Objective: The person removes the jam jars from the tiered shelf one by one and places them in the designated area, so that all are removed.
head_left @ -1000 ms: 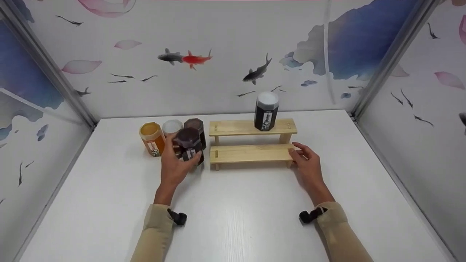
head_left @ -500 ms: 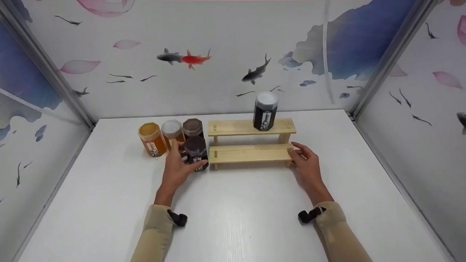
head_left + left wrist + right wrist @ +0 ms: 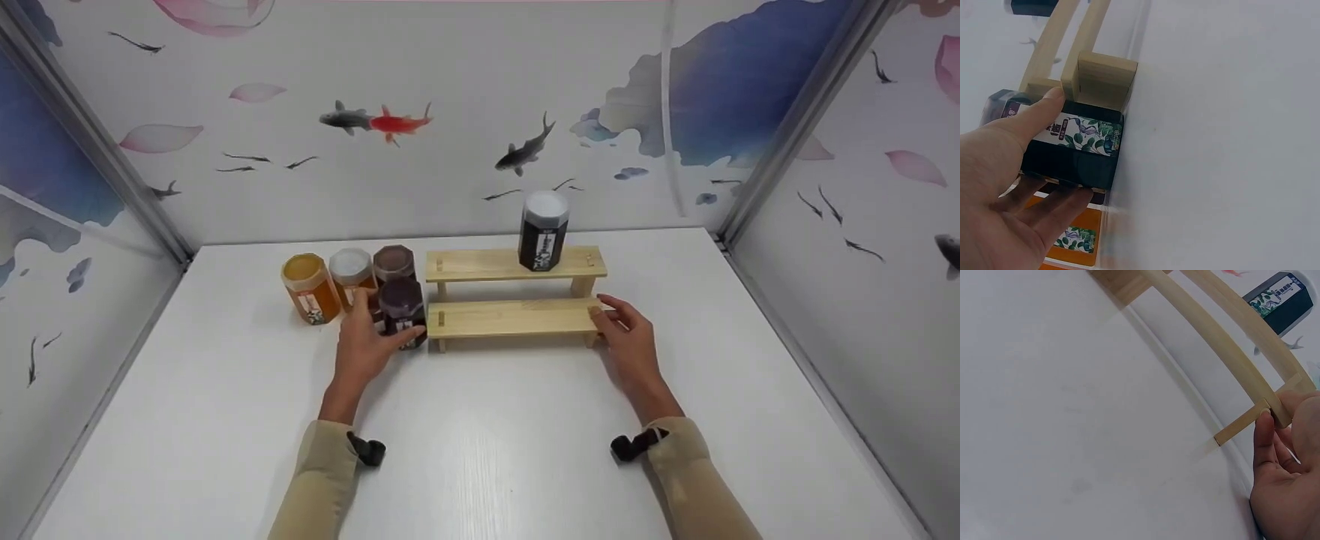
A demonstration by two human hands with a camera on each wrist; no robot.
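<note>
My left hand (image 3: 364,345) grips a dark eight-sided jar with a purplish lid (image 3: 403,298), thumb on the near side and fingers on the far side. The jar stands upright close by the left end of a two-step wooden shelf (image 3: 510,319); its leafy label (image 3: 1086,135) shows in the left wrist view. At the shelf's other end, my right hand (image 3: 631,337) pinches the lower step between thumb and fingers, as the right wrist view also shows. On the upper step stands a black jar with a white lid (image 3: 543,238).
Behind and left of the held jar stand a brown-lidded jar (image 3: 394,262), a white-lidded amber jar (image 3: 351,270) and an orange jar with a yellow lid (image 3: 310,289). The white table (image 3: 480,450) meets a painted wall panel (image 3: 435,180) at the back.
The dark jar, in my left hand, has moved right and toward me, from in front of the other jars to beside the shelf's lower step. My right hand keeps its hold on the shelf.
</note>
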